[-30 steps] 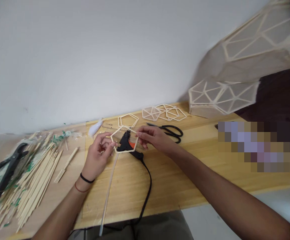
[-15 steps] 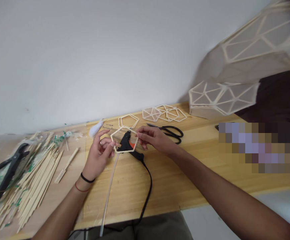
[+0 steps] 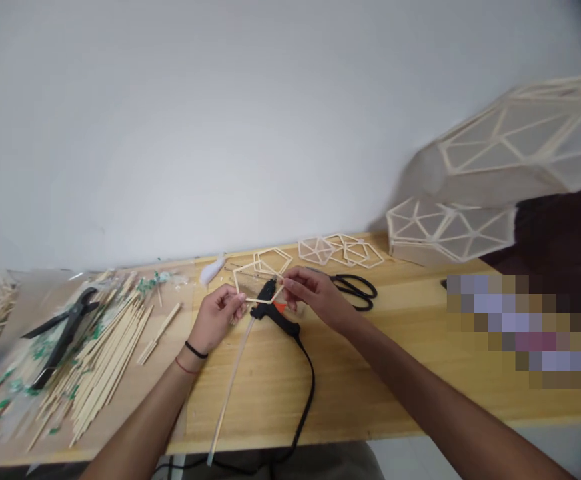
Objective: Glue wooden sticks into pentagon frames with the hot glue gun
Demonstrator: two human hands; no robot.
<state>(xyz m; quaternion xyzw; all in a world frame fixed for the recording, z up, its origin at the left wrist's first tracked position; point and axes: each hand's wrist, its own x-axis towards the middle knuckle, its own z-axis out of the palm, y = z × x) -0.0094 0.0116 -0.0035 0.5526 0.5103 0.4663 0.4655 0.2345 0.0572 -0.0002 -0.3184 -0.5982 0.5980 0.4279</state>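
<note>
Between my two hands is a small pentagon frame of pale wooden sticks (image 3: pixel 259 301), raised over the table. My left hand (image 3: pixel 219 315) pinches its lower left corner between thumb and fingers. On the other side, my right hand (image 3: pixel 307 292) grips the right corner with its fingertips. Just behind and below the frame lies a black glue gun (image 3: pixel 283 321) with an orange trigger, a long clear glue stick (image 3: pixel 230 393) coming out of its back end. More wooden frames (image 3: pixel 275 259) lie flat behind it.
Loose wooden sticks (image 3: pixel 113 360) and a black cutter (image 3: pixel 65 340) lie on the left. Black-handled scissors (image 3: pixel 357 290) are beyond my right hand. Larger covered stick structures (image 3: pixel 450 230) stand at the right against the wall (image 3: pixel 220 120). The gun's black cord (image 3: pixel 311 393) runs off the front edge.
The view has shifted, so the table appears lower and further right. The pentagon has tilted in my hands, and my left fingers have closed in more around its corner.
</note>
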